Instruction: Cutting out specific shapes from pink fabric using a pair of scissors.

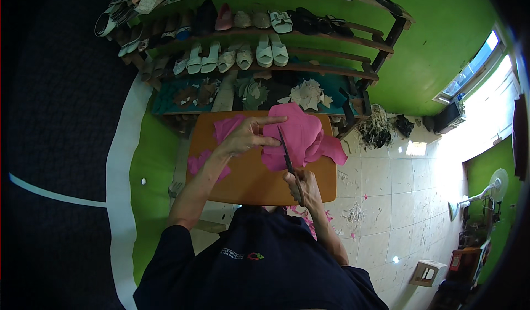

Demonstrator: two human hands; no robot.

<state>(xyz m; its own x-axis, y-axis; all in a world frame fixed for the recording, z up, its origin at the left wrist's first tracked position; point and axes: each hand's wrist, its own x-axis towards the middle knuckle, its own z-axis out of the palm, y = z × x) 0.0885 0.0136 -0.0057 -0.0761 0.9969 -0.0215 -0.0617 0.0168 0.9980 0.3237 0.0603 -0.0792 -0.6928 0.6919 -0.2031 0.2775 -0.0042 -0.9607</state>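
A large pink sheet of material [301, 131], folded and curling at its right side, lies over the far right part of the brown table [248, 183]. My right hand [308, 188] grips a pair of dark scissors [288, 158], whose blades point away from me across the sheet. On the sheet's left edge rests my left hand [248, 136], its fingers stretched to the right on either side of the scissor tips. Whether it pinches the sheet is hard to see. Smaller pink pieces [207, 164] lie to the left of that hand.
Beyond the table stands a wooden rack [331, 67] with several rows of shoes and cut pieces. Pink scraps [326, 216] and pale scraps [355, 213] litter the tiled floor. A heap of offcuts [376, 128], a white fan [497, 186] and a small stool [427, 274] are at the right.
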